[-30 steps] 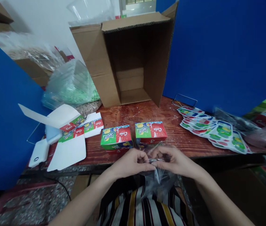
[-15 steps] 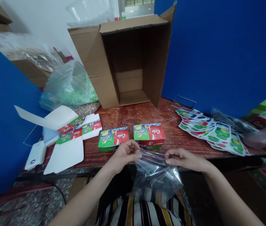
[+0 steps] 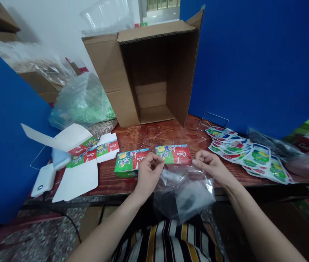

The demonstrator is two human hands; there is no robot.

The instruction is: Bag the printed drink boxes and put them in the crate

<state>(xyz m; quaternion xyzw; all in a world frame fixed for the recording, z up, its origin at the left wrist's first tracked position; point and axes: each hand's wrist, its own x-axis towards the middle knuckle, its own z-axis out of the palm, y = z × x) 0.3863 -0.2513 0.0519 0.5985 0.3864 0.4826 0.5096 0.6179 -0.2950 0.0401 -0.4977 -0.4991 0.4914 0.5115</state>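
Left hand (image 3: 149, 175) and right hand (image 3: 211, 166) each pinch a transparent plastic bag (image 3: 186, 194) by its edge, near a rectangular red-and-green cardboard box (image 3: 174, 154).

the bag (image 3: 186, 196) is glossy clear plastic, the tabletop (image 3: 157, 134) varnished wood.

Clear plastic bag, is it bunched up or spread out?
Spread out: the left hand and right hand, set apart, hold the clear plastic bag by its upper edge.

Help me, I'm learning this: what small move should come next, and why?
Perhaps bring the upper edge of the clear plastic bag to the Sprite-Cola box directly beyond it: left hand and right hand hold that edge stretched.
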